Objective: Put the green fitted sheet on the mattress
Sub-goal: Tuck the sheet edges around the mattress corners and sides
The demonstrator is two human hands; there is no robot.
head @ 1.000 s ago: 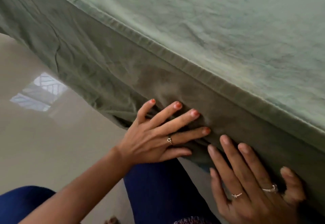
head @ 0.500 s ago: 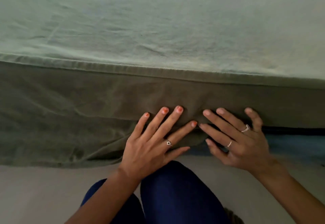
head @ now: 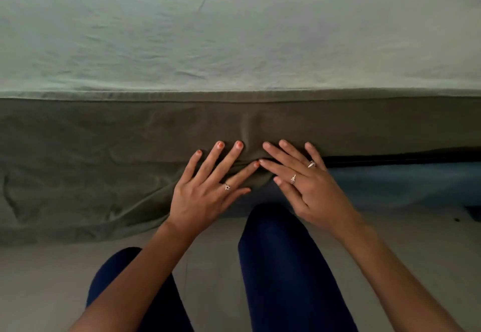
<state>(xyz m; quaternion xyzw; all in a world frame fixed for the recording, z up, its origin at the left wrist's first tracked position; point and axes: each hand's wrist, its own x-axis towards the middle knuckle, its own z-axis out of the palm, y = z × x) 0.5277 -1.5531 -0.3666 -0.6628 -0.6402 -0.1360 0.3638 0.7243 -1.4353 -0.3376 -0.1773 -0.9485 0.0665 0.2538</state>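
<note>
Hands meet at frame centre: left hand (head: 205,188) and right hand (head: 307,186) press flat-fingered, gripping nothing, on the green fitted sheet (head: 130,165), whose untucked skirt hangs leftward.

Bedrm: sheeted mattress (head: 234,32)

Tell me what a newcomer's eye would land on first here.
First, the left hand and right hand, side by side at centre, fingers straight and spread, pressing the green fitted sheet against the side of the mattress. To the left the sheet's side panel hangs loose and wrinkled down to the floor; to the right it ends higher, over a dark gap and the blue bed base.
</note>
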